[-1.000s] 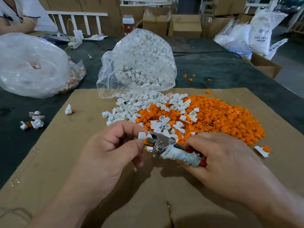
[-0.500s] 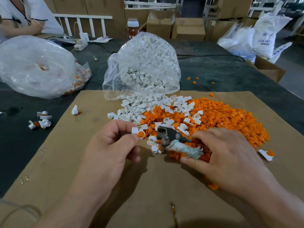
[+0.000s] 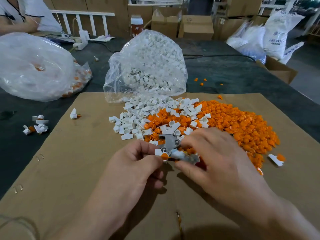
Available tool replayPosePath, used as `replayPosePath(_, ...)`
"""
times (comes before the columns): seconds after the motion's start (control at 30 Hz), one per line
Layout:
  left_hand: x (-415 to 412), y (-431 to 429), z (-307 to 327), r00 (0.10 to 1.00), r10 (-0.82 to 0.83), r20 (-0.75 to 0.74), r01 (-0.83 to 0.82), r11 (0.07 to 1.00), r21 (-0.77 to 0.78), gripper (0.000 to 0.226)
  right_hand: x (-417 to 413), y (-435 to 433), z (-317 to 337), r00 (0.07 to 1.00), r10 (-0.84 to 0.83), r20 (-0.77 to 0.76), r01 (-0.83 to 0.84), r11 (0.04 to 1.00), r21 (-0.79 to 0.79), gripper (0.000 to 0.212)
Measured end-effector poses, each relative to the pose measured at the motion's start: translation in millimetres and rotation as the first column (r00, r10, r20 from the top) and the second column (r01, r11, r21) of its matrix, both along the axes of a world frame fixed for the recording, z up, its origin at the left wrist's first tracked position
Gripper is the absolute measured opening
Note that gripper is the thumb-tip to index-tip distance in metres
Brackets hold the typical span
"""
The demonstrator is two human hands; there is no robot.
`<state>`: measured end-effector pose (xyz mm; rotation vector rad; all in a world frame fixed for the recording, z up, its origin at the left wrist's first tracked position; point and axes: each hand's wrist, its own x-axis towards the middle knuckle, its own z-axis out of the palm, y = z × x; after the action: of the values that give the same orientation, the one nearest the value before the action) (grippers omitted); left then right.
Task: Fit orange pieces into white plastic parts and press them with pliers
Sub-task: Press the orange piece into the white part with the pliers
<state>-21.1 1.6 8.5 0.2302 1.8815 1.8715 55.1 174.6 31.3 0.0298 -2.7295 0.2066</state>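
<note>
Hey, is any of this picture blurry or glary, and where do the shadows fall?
Head view: motion blur smears the right hand gripping the pliers; the left hand, pinching a white part, looks sharper. Head view: sheen whitens the clear bag without hiding its contents. Head view: soft shadows lie under both hands on the cardboard; the far sacks are blurred.

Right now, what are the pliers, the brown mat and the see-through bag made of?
The pliers look like dull grey metal, with a rivet showing; the handle wrap may be cloth or tape. The brown mat looks like matte cardboard, stapled near its edge. The see-through bag seems thin glossy plastic film, crinkled.
</note>
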Motion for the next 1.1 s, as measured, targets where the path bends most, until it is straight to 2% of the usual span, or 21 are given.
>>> replayPosePath(0.07,5,1,-1,0.988,-0.014,-0.152,0.008,0.999,-0.044,0.020,0,-9,0,0.993,0.118,-0.007,-0.118,0.993,0.013,0.024)
replayPosePath(0.17,10,2,1,0.941,-0.056,-0.333,0.043,0.998,-0.046,0.013,1,-11,0,0.991,0.131,0.009,-0.131,0.991,0.001,0.027)
replayPosePath(0.23,10,3,2,0.954,-0.049,-0.296,0.071,0.995,0.065,0.004,4,-8,2,0.992,0.126,0.008,-0.126,0.991,-0.034,0.028)
replayPosePath(0.33,6,0,-2,0.963,-0.076,-0.259,0.096,0.993,0.065,0.017,5,-8,2,0.986,0.164,0.006,-0.164,0.985,-0.057,0.026)
replayPosePath(0.43,4,-3,-1,0.974,-0.218,-0.063,0.226,0.953,0.202,0.028,5,-9,3,0.978,0.210,-0.002,-0.209,0.972,-0.109,0.026)
replayPosePath(0.5,2,-6,0,0.959,-0.258,-0.115,0.276,0.943,0.184,0.029,7,-9,4,0.972,0.235,0.002,-0.229,0.949,-0.216,0.025)
replayPosePath(0.6,1,-9,2,0.916,-0.258,-0.307,0.294,0.952,0.079,0.029,11,-10,2,0.966,0.260,-0.018,-0.243,0.872,-0.425,0.020)
replayPosePath(0.63,2,-10,1,0.896,-0.245,-0.371,0.284,0.957,0.054,0.033,11,-11,2,0.968,0.250,-0.005,-0.215,0.821,-0.529,0.020)
replayPosePath(0.67,2,-11,0,0.871,-0.236,-0.431,0.275,0.961,0.031,0.037,11,-12,2,0.970,0.239,0.034,-0.156,0.728,-0.668,0.021)
replayPosePath(0.7,2,-11,-1,0.829,-0.229,-0.510,0.263,0.965,-0.005,0.039,11,-14,2,0.965,0.238,0.107,-0.053,0.578,-0.814,0.022)
replayPosePath(0.73,3,-11,-3,0.769,-0.224,-0.598,0.245,0.968,-0.049,0.037,10,-15,1,0.942,0.278,0.190,0.079,0.366,-0.927,0.022)
replayPosePath(0.77,3,-10,-4,0.716,-0.218,-0.663,0.226,0.971,-0.075,0.033,9,-17,1,0.902,0.356,0.244,0.208,0.138,-0.968,0.020)
replayPosePath(0.8,4,-9,-6,0.696,-0.198,-0.690,0.204,0.976,-0.073,0.032,8,-18,2,0.874,0.416,0.252,0.287,-0.022,-0.958,0.019)
replayPosePath(0.83,5,-7,-7,0.721,-0.173,-0.671,0.194,0.980,-0.045,0.033,8,-18,3,0.863,0.442,0.245,0.307,-0.073,-0.949,0.019)
replayPosePath(0.87,6,-5,-7,0.780,-0.165,-0.604,0.202,0.979,-0.006,0.037,8,-17,3,0.863,0.443,0.242,0.295,-0.053,-0.954,0.020)
replayPosePath(0.9,6,-5,-7,0.836,-0.175,-0.520,0.218,0.976,0.023,0.041,10,-15,2,0.883,0.406,0.235,0.231,0.059,-0.971,0.022)
replayPosePath(0.93,6,-5,-7,0.875,-0.190,-0.445,0.232,0.972,0.041,0.044,11,-13,3,0.918,0.339,0.207,0.130,0.237,-0.963,0.024)
replayPosePath(0.97,5,-6,-7,0.896,-0.205,-0.393,0.244,0.968,0.051,0.045,12,-13,3,0.950,0.277,0.142,0.009,0.430,-0.903,0.022)
replayPosePath(1.0,5,-7,-6,0.909,-0.219,-0.355,0.258,0.964,0.067,0.041,13,-12,3,0.971,0.232,0.065,-0.083,0.575,-0.814,0.019)
replayPosePath(1.03,5,-7,-3,0.913,-0.229,-0.338,0.273,0.958,0.088,0.033,13,-12,1,0.980,0.201,0.004,-0.132,0.659,-0.740,0.017)
replayPosePath(1.1,6,-4,1,0.928,-0.221,-0.301,0.268,0.955,0.124,0.019,12,-11,0,0.988,0.150,-0.027,-0.130,0.743,-0.657,0.017)
